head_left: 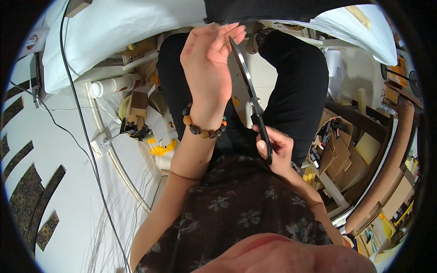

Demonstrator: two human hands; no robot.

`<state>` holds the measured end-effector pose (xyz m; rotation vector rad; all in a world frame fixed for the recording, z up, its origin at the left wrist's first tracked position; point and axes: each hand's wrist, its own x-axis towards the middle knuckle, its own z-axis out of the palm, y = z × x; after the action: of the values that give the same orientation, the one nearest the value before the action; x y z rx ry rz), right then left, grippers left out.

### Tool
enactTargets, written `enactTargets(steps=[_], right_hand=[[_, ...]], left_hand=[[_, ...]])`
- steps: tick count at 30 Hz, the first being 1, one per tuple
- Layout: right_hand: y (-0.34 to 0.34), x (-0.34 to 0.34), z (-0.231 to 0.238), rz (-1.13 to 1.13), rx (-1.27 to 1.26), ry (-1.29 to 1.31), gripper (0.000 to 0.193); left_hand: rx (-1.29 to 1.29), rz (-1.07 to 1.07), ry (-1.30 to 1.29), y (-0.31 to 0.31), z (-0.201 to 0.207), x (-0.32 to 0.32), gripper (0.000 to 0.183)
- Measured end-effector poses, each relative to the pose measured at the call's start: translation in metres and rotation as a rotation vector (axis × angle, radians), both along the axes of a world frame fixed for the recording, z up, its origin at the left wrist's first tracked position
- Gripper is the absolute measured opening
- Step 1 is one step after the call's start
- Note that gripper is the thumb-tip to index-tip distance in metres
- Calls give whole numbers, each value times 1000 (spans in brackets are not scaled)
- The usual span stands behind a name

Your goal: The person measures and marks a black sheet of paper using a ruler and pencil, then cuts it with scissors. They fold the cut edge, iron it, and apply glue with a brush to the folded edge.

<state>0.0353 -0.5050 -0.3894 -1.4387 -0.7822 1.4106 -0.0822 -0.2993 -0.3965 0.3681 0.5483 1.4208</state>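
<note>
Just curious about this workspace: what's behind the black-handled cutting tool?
Behind the cutting tool are pale floor and black trousers. Whatever lies directly behind it, or behind the right hand holding it, is covered.

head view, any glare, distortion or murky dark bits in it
In the head view, a pale sheen runs along the long-bladed tool in the right hand; also in the head view, the brown roll bows near the right rim, and the black trousers lose most detail.
</note>
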Motion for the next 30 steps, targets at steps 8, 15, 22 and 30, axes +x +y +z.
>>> enactTargets(steps=[8, 15, 22, 30], right_hand=[[-34, 97, 1, -432, 359, -606, 37], [164, 251, 66, -346, 389, -1365, 38], [346, 317, 92, 132, 466, -1462, 35], [393, 314, 101, 486, 78, -1829, 29]], left_hand=[[101, 298, 356, -23, 6, -28, 19], [513, 248, 853, 17, 73, -36, 47], [559, -161, 863, 50, 123, -31, 50], [608, -46, 1079, 62, 121, -21, 29]])
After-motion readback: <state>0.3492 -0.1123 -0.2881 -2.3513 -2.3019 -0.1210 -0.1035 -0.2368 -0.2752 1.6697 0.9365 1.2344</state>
